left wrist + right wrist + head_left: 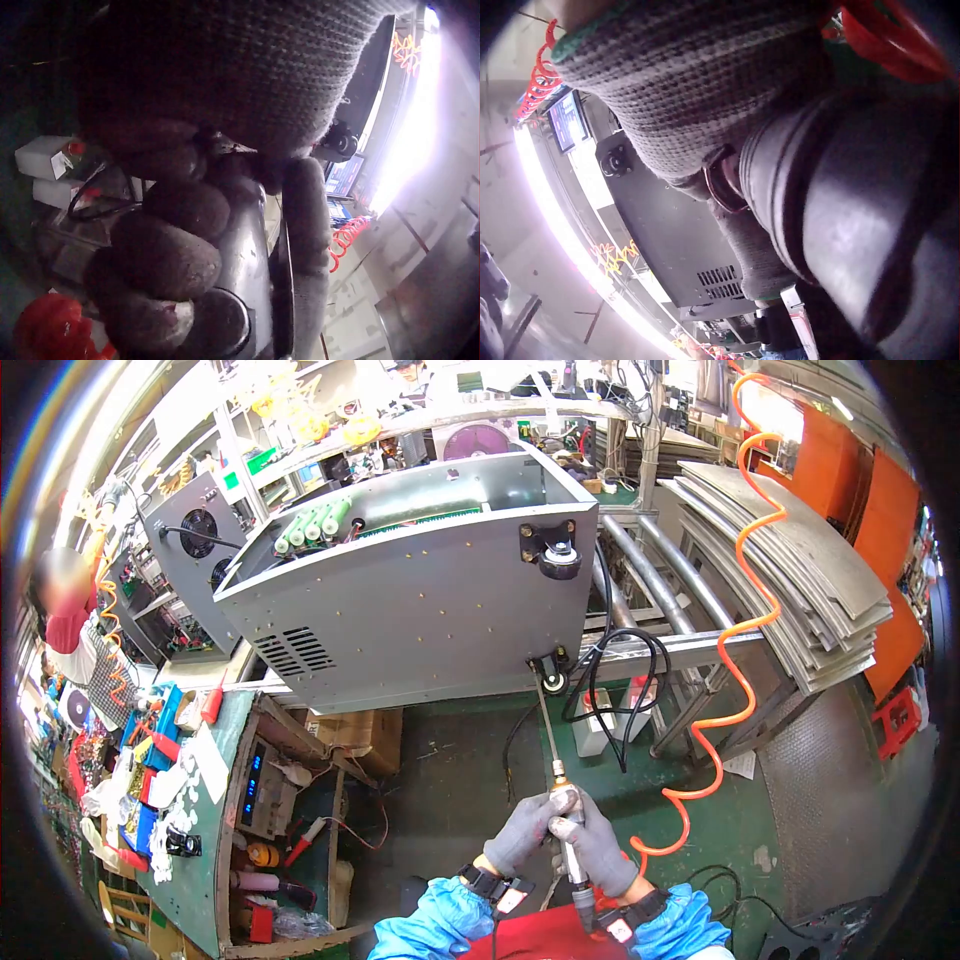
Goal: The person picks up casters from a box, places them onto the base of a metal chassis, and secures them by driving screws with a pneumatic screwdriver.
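The left hand [520,832] and right hand [603,848] grip the driver [572,860]; the cabinet's [420,605] two-o'clock wheel [561,563] looks fitted, its four-o'clock wheel [554,682] perhaps unfinished.

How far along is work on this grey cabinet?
Done, it seems: upper caster and lower caster sit on the cabinet. In hand: a driver, gripped by left hand and right hand, its shaft reaching toward the lower caster. Left, probably: covering the open upper side.

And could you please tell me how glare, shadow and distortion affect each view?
Head: strong fisheye bending, dark rim, glare at upper left. Left wrist: the glove sits in deep shadow, the light strip blown out at right. Right wrist: the same glare at left, the near tool soft.
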Tool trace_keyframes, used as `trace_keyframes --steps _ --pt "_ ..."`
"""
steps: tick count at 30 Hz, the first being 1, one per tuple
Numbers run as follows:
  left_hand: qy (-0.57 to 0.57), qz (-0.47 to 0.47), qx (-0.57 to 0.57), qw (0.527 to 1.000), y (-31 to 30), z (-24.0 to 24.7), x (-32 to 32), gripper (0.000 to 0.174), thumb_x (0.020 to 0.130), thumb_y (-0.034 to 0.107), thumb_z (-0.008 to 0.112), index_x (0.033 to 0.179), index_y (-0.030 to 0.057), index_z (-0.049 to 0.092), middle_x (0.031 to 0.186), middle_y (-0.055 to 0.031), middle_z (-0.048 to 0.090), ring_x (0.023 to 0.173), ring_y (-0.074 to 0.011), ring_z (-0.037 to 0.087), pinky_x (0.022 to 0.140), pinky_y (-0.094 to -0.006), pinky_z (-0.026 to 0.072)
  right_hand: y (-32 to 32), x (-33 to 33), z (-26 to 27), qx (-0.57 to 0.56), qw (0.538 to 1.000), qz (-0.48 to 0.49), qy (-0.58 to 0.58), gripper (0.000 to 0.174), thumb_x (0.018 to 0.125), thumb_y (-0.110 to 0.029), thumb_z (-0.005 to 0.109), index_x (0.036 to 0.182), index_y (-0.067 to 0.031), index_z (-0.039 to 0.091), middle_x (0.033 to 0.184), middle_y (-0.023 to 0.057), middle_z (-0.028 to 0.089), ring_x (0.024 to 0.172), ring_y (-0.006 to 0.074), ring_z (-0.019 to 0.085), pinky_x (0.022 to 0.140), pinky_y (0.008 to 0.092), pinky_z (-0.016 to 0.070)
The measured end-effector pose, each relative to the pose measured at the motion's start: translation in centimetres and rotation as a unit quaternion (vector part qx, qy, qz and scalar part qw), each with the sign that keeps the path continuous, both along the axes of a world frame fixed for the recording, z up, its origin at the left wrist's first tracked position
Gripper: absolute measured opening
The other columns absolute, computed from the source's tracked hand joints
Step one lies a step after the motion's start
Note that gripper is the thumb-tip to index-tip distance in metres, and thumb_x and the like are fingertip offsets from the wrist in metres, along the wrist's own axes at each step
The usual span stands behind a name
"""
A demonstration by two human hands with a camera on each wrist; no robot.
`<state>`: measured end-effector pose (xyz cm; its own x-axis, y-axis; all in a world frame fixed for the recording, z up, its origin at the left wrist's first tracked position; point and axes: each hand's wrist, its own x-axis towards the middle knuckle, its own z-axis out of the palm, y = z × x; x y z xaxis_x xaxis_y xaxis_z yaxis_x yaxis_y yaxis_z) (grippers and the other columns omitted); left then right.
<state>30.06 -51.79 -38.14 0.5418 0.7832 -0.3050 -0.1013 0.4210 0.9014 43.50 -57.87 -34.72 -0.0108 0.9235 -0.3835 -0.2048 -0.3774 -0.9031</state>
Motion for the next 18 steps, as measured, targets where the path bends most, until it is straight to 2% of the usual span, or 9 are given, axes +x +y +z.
trace_keyframes --steps 1,4,7,12,15,18 --pt "0.004 0.002 -0.013 1.0 0.0 -0.1 -0.1 0.041 0.101 0.043 0.056 0.1 0.0027 0.068 0.089 0.0001 0.064 0.076 -0.0078 0.054 0.066 -0.0255 0.0437 0.0 0.0 0.1 -0.013 1.0 0.002 0.003 0.064 0.088 -0.017 0.065 0.146 -0.007 0.041 0.117 0.0071 0.058 0.096 0.0143 0.06 0.079 0.0298 0.0528" --pt "0.001 0.015 -0.038 0.999 -0.2 0.0 -0.4 0.037 0.101 0.039 0.057 0.1 0.0027 0.067 0.09 -0.0007 0.065 0.077 -0.0082 0.056 0.068 -0.0256 0.0456 0.0 -0.3 -0.8 0.024 1.0 0.004 0.011 0.065 0.088 -0.019 0.065 0.147 -0.01 0.04 0.11 0.0073 0.059 0.083 0.0141 0.063 0.068 0.0294 0.0549" --pt "-0.016 0.033 -0.049 0.998 -0.4 1.4 -0.4 0.034 0.101 0.035 0.058 0.1 0.0025 0.067 0.088 -0.0006 0.065 0.077 -0.0077 0.056 0.067 -0.0257 0.0463 0.0 -0.7 -0.1 0.017 0.999 -0.002 0.045 0.06 0.091 -0.02 0.066 0.144 -0.0147 0.037 0.09 0.0072 0.06 0.055 0.013 0.061 0.045 0.0275 0.0517" --pt "-0.015 0.033 -0.061 0.998 0.0 0.4 -0.8 0.033 0.1 0.034 0.059 0.1 0.0022 0.066 0.087 -0.0011 0.065 0.076 -0.0081 0.057 0.067 -0.0262 0.0468 0.3 -1.2 -0.3 -0.001 0.999 -0.008 0.036 0.06 0.092 -0.02 0.065 0.144 -0.0144 0.037 0.089 0.0067 0.059 0.055 0.0132 0.06 0.045 0.0273 0.0513" --pt "-0.014 0.046 -0.074 0.996 -0.2 2.0 -0.8 0.034 0.1 0.035 0.06 0.099 0.0015 0.066 0.086 -0.0016 0.065 0.076 -0.0088 0.057 0.067 -0.0264 0.0468 0.3 -1.2 1.1 -0.011 0.998 0.003 0.056 0.059 0.092 -0.02 0.064 0.144 -0.0143 0.037 0.087 0.0067 0.059 0.055 0.0134 0.06 0.046 0.0275 0.0519" --pt "-0.02 0.064 -0.015 0.998 -0.3 2.2 -0.2 0.035 0.099 0.041 0.06 0.096 0.0061 0.063 0.075 0.0008 0.061 0.057 -0.0072 0.053 0.047 -0.0238 0.0408 0.2 -1.1 2.7 -0.025 0.996 0.009 0.08 0.058 0.092 -0.02 0.062 0.145 -0.0141 0.036 0.085 0.0068 0.059 0.055 0.0135 0.06 0.047 0.0278 0.0526"
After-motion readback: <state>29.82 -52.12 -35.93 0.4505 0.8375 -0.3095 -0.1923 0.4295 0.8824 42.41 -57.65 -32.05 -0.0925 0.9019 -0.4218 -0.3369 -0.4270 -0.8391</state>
